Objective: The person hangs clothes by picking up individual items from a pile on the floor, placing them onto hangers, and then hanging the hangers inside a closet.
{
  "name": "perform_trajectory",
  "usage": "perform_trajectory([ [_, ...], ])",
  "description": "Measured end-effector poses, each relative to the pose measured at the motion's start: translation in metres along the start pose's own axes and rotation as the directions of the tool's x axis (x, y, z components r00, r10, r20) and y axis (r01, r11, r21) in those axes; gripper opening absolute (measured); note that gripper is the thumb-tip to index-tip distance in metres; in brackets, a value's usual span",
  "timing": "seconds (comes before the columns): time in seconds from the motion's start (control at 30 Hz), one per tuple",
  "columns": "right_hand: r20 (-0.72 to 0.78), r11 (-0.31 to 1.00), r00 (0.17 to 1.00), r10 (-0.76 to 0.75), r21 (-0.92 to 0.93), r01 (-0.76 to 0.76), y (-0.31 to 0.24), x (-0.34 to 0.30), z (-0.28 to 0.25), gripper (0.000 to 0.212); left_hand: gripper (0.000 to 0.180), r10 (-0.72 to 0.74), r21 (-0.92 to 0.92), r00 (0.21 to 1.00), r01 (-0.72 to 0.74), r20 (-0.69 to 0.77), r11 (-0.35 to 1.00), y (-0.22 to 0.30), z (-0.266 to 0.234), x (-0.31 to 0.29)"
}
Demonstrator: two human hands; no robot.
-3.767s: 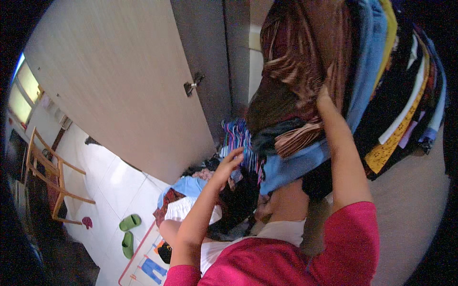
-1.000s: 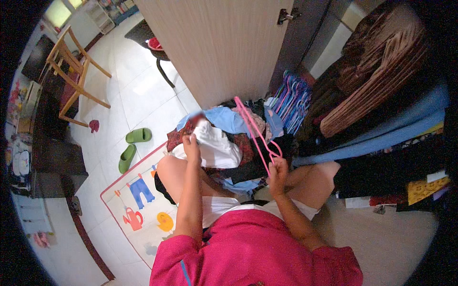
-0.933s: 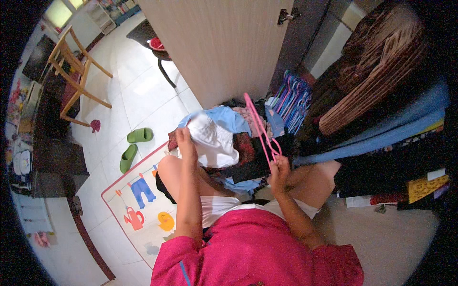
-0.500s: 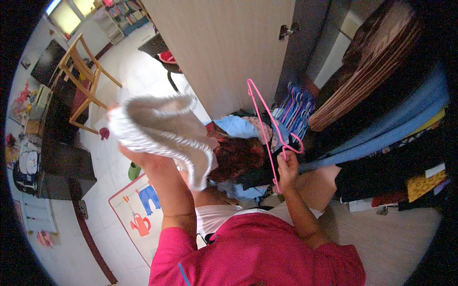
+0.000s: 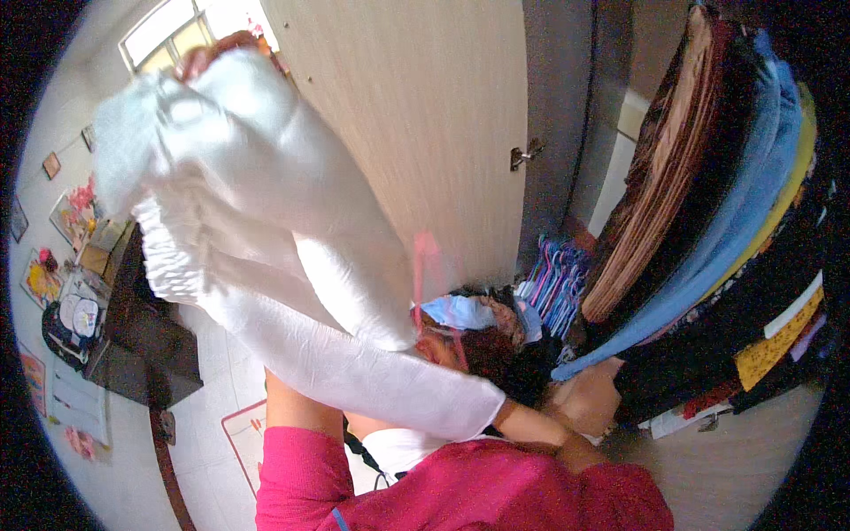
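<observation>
A white garment (image 5: 266, 203) with a gathered elastic edge and two long tubes, trouser legs or sleeves, hangs spread out at the left and middle. At its upper end my left hand (image 5: 189, 65) is closed on the cloth, its fingers partly showing. The lower tube falls across my right forearm. Behind the cloth, my right hand (image 5: 440, 350) is closed on a pink hanger (image 5: 428, 261), blurred and partly see-through from motion. Part of that hand is hidden by the garment.
A wooden door (image 5: 398, 115) with a metal handle (image 5: 526, 155) stands ahead. Several bunched hangers (image 5: 556, 288) lie beside a clothes pile (image 5: 460, 311). Clothes (image 5: 699, 221) hang in a row at the right. A dark cabinet (image 5: 150, 354) stands at the left.
My left hand has lifted the white garment up and away, and it now hangs unfolded. My right hand with the pink hanger has moved left, behind the cloth.
</observation>
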State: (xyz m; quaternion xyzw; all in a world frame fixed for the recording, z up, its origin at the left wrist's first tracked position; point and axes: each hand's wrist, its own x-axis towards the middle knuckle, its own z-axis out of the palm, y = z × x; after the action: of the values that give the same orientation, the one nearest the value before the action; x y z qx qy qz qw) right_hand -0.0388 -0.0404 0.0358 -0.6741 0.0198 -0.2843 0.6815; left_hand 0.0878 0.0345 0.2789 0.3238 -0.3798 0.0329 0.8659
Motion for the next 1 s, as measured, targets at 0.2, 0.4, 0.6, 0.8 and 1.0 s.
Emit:
perform_trajectory([
  [0.2, -0.445, 0.963, 0.893, 0.071, 0.262, 0.054, -0.013, 0.004, -0.043, 0.032, 0.027, 0.109, 0.150, 0.992, -0.117, 0.059, 0.982, -0.013, 0.018, 0.022],
  [0.4, -0.579, 0.924, 0.811, -0.085, 0.259, 0.282, -0.108, 0.043, -0.076, 0.038, 0.030, 0.095, 0.529, 0.986, -0.153, 0.135, 0.835, -0.051, 0.019, 0.049],
  [0.6, -0.547, 0.983, 0.835, -0.054, -0.177, -0.052, -0.044, -0.004, -0.124, 0.047, 0.033, -0.135, 0.579, 0.990, 0.085, 0.043, 0.811, -0.148, 0.022, 0.011],
  [0.8, -0.454, 1.000, 0.891, 0.027, -0.002, -0.031, -0.063, -0.015, -0.106, 0.038, 0.036, -0.517, -0.070, 0.847, 0.513, -0.118, 0.856, -0.207, 0.021, -0.085],
  [1.0, -0.444, 0.929, 0.823, 0.353, 0.270, -0.253, -0.064, -0.008, -0.124, 0.027, 0.023, -0.777, -0.554, 0.601, 0.718, 0.189, 0.421, -0.202, 0.023, -0.134],
])
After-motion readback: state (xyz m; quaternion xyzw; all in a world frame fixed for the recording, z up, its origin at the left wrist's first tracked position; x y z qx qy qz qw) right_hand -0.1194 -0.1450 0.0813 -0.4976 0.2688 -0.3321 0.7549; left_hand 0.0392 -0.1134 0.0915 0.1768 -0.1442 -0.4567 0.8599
